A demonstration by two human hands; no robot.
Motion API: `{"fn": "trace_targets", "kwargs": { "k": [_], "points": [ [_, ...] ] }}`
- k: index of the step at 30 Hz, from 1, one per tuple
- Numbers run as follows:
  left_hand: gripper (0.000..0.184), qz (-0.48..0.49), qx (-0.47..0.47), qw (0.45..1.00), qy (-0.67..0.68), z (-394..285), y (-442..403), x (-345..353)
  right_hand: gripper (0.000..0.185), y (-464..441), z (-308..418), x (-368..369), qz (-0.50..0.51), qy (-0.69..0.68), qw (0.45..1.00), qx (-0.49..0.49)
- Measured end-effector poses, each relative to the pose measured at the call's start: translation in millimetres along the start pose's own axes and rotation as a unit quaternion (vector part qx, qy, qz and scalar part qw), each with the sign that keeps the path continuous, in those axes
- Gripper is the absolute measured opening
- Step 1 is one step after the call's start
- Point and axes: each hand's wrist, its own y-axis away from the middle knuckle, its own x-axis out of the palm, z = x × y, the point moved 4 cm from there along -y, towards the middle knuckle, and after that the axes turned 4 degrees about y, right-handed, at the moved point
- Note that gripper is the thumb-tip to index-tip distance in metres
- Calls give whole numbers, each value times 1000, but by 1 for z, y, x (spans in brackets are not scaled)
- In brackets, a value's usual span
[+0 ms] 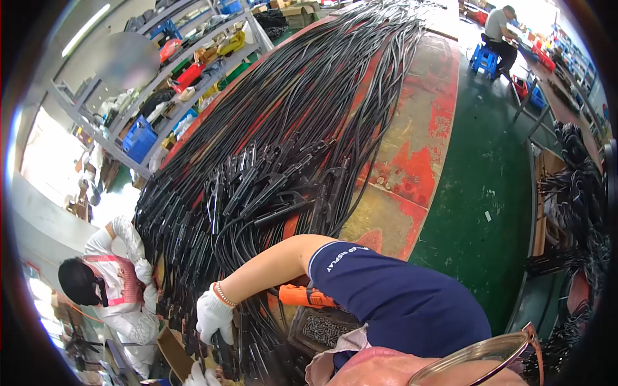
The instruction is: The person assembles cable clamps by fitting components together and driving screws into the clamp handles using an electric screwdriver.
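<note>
My right hand [214,315], in a white knit glove with a bracelet at the wrist, reaches down over the near end of a bundle of black cables [257,186]. Its fingers point downward and stand apart, with dark parts below them. Only the gloved fingers of my left hand [198,374] show at the bottom edge, close to the right hand. What they touch is cut off. An orange and black handheld tool [304,296] lies beneath my right forearm, and below it is a tray [297,329] of small metal screws [324,330].
Black cables run along a worn red table [418,161]. At left, a co-worker [116,289] in a cap, white sleeves and pink apron stands at the table. Shelves with bins [138,138] stand behind. Another person [501,38] sits at the far right, near hanging cable bundles [570,186].
</note>
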Motion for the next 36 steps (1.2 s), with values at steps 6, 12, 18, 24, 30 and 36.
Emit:
{"fn": "trace_targets", "kwargs": {
  "k": [6,12,18,24,30,36],
  "points": [
    [40,-45,-11,992,120,-47,-19,-12,56,41,17,-32,2,22,996,86],
    [39,97,-286,818,489,-83,-20,27,66,37,71,-26,-85,138,987,0],
    [65,58,-422,459,780,-127,15,75,54,102,98,-82,-333,73,940,-18],
    [79,86,-444,418,788,-200,-10,79,42,148,77,-10,-378,-641,511,431],
    [58,-71,-320,678,658,-172,-25,100,17,122,68,-11,-462,-781,290,305],
    [40,-217,-232,841,438,-170,-22,74,23,115,67,7,-487,-730,319,357]
  ]
}}
